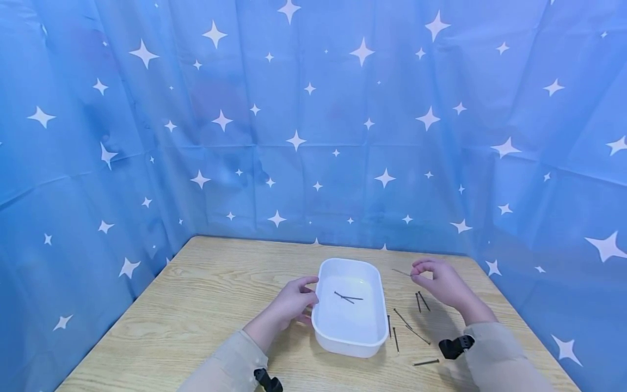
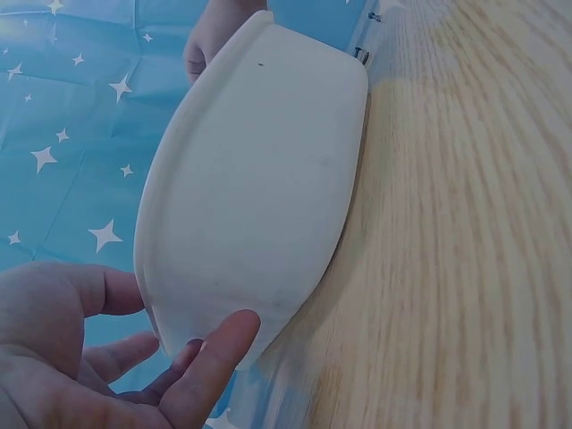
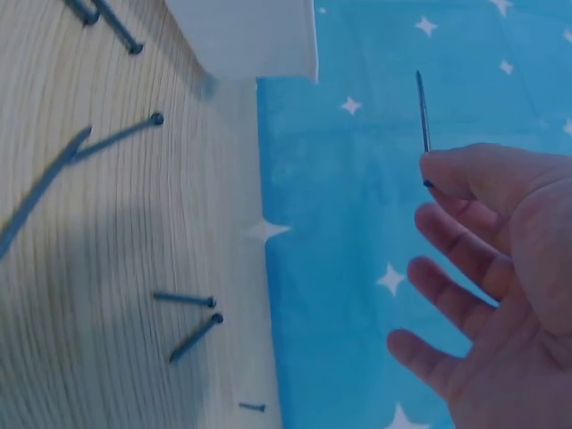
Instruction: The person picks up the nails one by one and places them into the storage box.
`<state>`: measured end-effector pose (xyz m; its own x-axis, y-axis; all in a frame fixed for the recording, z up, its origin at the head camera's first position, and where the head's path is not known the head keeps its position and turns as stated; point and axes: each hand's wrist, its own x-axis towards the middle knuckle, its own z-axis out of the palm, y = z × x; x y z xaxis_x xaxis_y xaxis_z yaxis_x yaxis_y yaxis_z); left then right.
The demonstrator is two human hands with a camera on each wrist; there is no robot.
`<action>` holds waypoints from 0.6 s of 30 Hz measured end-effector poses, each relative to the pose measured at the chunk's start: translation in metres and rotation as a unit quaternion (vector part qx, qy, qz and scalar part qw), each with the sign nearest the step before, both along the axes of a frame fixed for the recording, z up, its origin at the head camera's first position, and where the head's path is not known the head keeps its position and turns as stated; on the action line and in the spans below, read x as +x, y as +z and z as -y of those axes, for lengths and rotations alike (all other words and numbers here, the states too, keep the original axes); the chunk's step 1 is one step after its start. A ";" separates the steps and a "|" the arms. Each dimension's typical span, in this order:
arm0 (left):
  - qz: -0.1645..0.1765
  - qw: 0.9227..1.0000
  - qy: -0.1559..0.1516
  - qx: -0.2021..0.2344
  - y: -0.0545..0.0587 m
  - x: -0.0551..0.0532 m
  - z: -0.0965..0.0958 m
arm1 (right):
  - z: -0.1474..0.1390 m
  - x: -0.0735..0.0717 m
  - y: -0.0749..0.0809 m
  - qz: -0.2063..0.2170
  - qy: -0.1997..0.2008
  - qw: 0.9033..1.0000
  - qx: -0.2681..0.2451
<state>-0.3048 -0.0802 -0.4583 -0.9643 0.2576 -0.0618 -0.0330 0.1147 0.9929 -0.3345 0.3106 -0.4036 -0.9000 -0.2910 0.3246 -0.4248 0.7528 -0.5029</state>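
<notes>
A white plastic container (image 1: 349, 348) stands upright on the table, with dark nails (image 1: 349, 298) lying crossed on its floor. At its left side my left hand (image 1: 293, 300) touches the rim and wall with fairly straight, spread fingers. Right of the container and above the table, my right hand (image 1: 442, 283) pinches one nail (image 3: 423, 112) between thumb and index finger. That nail's head sits by the fingertips and its point sticks out toward the container. In the right wrist view the other fingers (image 3: 451, 286) are spread and hold nothing.
Several loose nails (image 1: 426, 362) lie scattered on the wooden table (image 1: 196, 321), right of the container and below my right hand. Some of them lie close to the container's right wall. A blue curtain (image 1: 313, 109) with white stars surrounds the table's back and sides.
</notes>
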 end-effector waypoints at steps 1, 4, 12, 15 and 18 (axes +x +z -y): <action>0.001 1.000 -0.001 0.001 0.000 0.000 0.000 | 0.002 0.000 0.000 0.001 0.003 1.000 -0.003; 0.000 1.000 -0.003 0.005 0.000 0.000 0.000 | 0.009 0.000 0.001 0.005 0.011 1.000 -0.008; 0.001 1.000 -0.005 0.014 0.000 0.000 -0.001 | 0.025 0.000 0.004 0.006 0.028 0.999 -0.014; -0.001 1.000 -0.004 0.014 -0.001 0.000 -0.001 | 0.031 0.000 0.006 0.012 0.034 0.999 -0.016; -0.003 1.000 -0.004 0.014 -0.001 0.001 -0.001 | 0.037 -0.001 0.006 0.016 0.037 0.999 -0.017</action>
